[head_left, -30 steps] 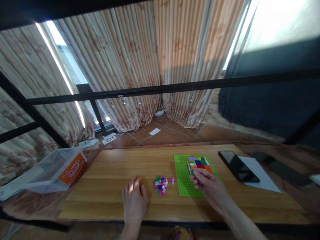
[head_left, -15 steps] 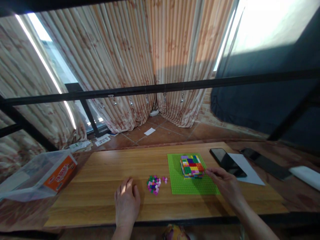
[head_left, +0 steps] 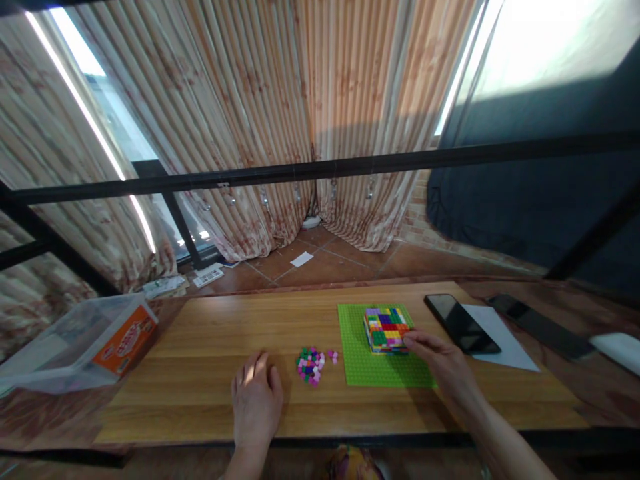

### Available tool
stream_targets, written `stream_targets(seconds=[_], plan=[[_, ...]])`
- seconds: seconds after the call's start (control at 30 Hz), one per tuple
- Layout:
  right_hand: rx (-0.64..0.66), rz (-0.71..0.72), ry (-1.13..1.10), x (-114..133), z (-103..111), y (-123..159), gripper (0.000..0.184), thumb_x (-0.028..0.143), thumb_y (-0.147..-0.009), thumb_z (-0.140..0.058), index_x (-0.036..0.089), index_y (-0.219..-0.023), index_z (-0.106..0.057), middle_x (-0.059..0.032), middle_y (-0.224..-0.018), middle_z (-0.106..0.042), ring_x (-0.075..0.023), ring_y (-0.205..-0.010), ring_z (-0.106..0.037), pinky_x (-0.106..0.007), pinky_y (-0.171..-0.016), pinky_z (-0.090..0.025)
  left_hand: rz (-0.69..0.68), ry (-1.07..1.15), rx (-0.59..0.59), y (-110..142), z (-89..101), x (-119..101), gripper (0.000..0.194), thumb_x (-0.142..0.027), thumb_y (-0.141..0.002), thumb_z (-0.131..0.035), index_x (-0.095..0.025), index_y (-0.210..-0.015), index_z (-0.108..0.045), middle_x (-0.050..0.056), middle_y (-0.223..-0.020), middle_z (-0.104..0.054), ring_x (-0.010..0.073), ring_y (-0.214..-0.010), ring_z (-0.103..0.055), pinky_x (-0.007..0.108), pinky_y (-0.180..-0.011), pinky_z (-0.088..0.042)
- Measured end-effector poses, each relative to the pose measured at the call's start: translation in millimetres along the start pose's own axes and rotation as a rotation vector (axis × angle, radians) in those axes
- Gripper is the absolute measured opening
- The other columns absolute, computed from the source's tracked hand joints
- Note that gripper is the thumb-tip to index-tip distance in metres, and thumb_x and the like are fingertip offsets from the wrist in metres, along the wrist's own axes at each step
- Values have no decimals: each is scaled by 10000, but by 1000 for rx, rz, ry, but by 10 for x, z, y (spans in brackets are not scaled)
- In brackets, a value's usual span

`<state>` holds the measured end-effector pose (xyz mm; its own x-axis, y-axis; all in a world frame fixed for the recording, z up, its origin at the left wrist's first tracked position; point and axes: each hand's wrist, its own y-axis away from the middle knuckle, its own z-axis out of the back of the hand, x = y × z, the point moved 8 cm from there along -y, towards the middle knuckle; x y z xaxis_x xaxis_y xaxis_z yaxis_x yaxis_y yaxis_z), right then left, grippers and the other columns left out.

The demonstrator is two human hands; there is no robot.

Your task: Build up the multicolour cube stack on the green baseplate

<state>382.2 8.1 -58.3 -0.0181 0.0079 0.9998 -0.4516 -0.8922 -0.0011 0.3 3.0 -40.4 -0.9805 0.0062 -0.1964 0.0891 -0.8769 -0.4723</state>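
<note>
A low block of multicoloured toy bricks [head_left: 386, 328] stands on a green studded baseplate [head_left: 367, 373], towards the plate's back. At the block's right front corner is my right hand [head_left: 440, 357], thumb and fingers pinched together. Whatever lies between those fingertips is too small to make out. My left hand [head_left: 257, 397] rests palm down on the wooden table [head_left: 200, 373], fingers apart and lightly bent, holding nothing. Right of it lies a heap of small loose bricks [head_left: 310, 365], mostly pink, purple and green. A few pink bricks [head_left: 333, 357] sit between heap and plate.
A black phone [head_left: 461, 325] overlaps a white sheet of paper [head_left: 510, 343] right of the plate. Past the table's left edge stands a clear plastic bin [head_left: 85, 333] with an orange label. A dark metal bar [head_left: 320, 168] crosses in front of the curtains [head_left: 250, 100].
My right hand has shifted slightly left, its fingertips now up against the brick block's corner. My left hand stays in place. The whole view has moved a little.
</note>
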Motion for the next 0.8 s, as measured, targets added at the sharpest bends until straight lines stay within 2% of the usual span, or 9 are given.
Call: stream_targets(seconds=[0.23,0.8], plan=[[41,-116,-200,-46,-94,52,340,383,-522,-820,193,-776,-698,2,-764,-686,-146,-710,-606,-265,-664,-469,-6,32,-18,1,27,-11,309,-238,-850,-424,-137,-1083,-601,118,-1145,-629,267,-1049,-564,412,-917,-426],[79,-77,-179,33,-105,55,366,396,-549,-807,179,-822,-697,-10,-795,-698,-152,-727,-617,-267,-659,-473,12,33,-4,-4,35,-19,312,-230,-845,-432,-121,-1078,-609,128,-1152,-627,270,-1040,-563,427,-916,-430]])
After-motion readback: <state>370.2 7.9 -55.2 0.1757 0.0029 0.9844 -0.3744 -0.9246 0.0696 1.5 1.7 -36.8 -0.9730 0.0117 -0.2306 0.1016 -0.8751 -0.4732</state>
